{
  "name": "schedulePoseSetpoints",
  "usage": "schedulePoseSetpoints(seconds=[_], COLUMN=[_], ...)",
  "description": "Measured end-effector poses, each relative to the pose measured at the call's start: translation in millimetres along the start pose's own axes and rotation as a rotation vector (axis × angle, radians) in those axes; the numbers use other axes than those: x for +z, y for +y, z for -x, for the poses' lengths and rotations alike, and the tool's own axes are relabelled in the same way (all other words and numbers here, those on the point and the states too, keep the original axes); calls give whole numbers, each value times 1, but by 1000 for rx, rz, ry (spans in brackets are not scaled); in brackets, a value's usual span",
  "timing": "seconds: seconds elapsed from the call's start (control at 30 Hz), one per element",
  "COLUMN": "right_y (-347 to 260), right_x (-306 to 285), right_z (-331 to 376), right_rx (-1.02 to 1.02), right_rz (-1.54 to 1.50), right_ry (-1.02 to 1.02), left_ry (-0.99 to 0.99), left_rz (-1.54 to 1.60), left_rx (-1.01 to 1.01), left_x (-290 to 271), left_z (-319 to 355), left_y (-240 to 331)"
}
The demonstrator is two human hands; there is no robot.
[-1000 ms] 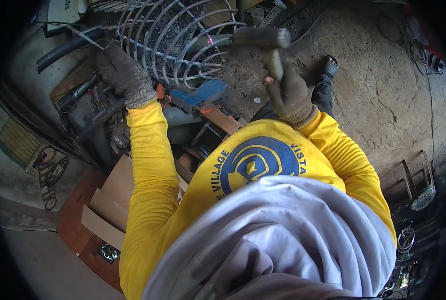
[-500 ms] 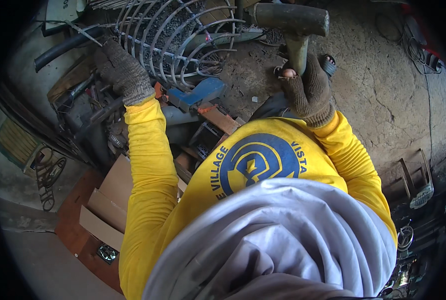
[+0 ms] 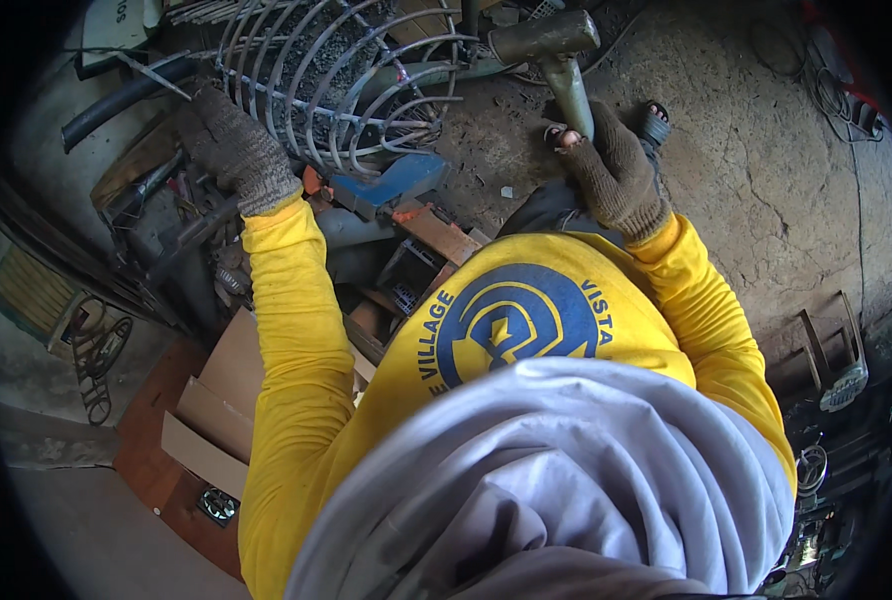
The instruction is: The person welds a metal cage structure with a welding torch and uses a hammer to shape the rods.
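Wire cage (image 3: pixel 341 85) top cut off. Left hand (image 3: pixel 236 150) closed on its rim; right hand (image 3: pixel 614 175) grips hammer (image 3: pixel 556 55) right of cage.

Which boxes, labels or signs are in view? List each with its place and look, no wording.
Cardboard boxes: lower left, beside the left sleeve; flat brown stacked panels.
Round emblem: on the yellow shirt, centre; blue circle with yellow shapes, lettering around it.
Pale sign: top left edge; whitish panel with dark lettering, partly cut off.
No screens show.
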State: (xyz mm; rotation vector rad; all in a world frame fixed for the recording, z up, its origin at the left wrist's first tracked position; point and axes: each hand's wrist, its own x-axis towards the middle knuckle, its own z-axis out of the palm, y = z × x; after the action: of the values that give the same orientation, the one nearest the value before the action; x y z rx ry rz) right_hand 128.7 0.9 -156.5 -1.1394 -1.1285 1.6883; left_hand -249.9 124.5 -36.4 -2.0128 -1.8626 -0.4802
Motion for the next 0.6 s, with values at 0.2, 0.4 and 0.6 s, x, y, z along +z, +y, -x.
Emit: schedulePoseSetpoints(seconds=[0.2,0.4,0.6], right_y=[-11,-26,-48], right_x=[-7,-24,-30], right_z=[1,-3,-1], right_rx=[211,219,363], right_rz=[-86,-176,-185], right_ry=[-97,65,-94], left_ry=[37,117,110], left_rz=[-31,-379,-526], left_rx=[-9,283,342], left_x=[6,1,-2], left_z=[4,0,1], left_y=[-2,2,9])
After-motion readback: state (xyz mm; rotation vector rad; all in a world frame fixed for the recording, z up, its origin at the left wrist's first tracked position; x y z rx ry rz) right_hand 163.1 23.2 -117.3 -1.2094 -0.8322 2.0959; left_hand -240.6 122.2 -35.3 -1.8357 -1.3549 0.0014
